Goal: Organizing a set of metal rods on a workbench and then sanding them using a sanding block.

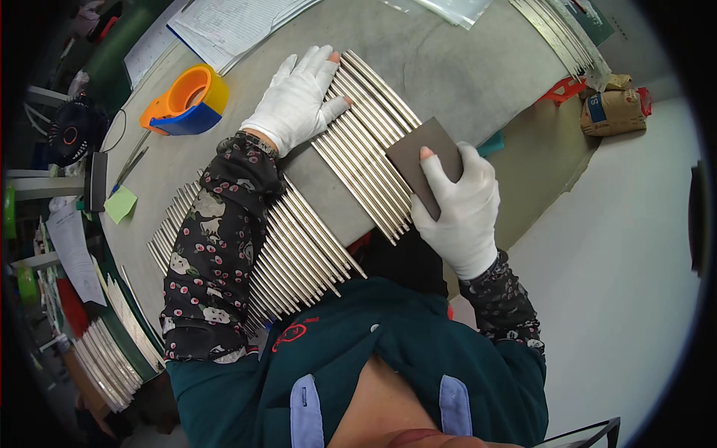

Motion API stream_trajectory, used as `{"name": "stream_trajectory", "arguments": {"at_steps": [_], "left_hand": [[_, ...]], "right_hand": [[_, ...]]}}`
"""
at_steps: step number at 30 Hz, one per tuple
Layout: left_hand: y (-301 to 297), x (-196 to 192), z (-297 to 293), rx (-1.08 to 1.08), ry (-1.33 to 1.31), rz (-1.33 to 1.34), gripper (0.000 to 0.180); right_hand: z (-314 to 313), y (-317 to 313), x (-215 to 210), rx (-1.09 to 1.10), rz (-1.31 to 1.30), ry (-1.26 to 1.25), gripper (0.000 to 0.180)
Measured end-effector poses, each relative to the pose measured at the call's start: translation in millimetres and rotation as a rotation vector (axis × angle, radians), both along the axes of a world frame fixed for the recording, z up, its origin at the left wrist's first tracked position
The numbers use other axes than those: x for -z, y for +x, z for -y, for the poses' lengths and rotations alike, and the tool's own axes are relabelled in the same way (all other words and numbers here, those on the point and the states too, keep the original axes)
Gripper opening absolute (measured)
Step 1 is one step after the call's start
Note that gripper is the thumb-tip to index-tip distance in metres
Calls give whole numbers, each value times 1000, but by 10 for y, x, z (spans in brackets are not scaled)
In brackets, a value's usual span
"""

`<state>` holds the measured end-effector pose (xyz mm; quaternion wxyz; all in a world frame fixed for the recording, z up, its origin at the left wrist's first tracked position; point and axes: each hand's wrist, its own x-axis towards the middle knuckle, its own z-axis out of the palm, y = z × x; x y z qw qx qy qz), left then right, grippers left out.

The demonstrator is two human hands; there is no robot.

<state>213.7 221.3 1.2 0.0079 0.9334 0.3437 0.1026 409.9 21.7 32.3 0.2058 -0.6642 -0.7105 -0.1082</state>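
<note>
A row of several thin shiny metal rods (366, 142) lies side by side on the grey table (448, 67). My left hand (299, 97), in a white glove, rests flat on the rods' far ends, fingers spread. My right hand (463, 209), also gloved, presses a dark brown abrasive pad (418, 153) onto the rods near the table's edge. A second batch of the same rods (291, 254) lies closer to me, partly under my left forearm in a dark flowered sleeve.
An orange and blue tape dispenser (187, 101) stands at the left. Papers (224, 26) lie at the far side. More rods (560, 30) sit at the far right, others (108, 355) at the lower left. Brown sacks (612, 108) rest on the floor.
</note>
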Motion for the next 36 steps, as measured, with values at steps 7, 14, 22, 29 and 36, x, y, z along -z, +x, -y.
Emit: {"name": "stream_trajectory", "arguments": {"at_steps": [7,14,22,29,36], "left_hand": [[-27,19,7,-13,10,-13,72],[45,-28,55,107,124,1,74],[131,-82,193,177,46,-113,68],[54,-85,245,172,94,-73,66],[31,-83,245,166,67,-62,65]], "right_hand": [[776,434,-20,24,-119,-72,62],[740,499,-8,124,-167,10,60],[535,539,17,108,-143,27,58],[403,536,20,67,-154,44,56],[-89,280,26,16,-46,21,55]]}}
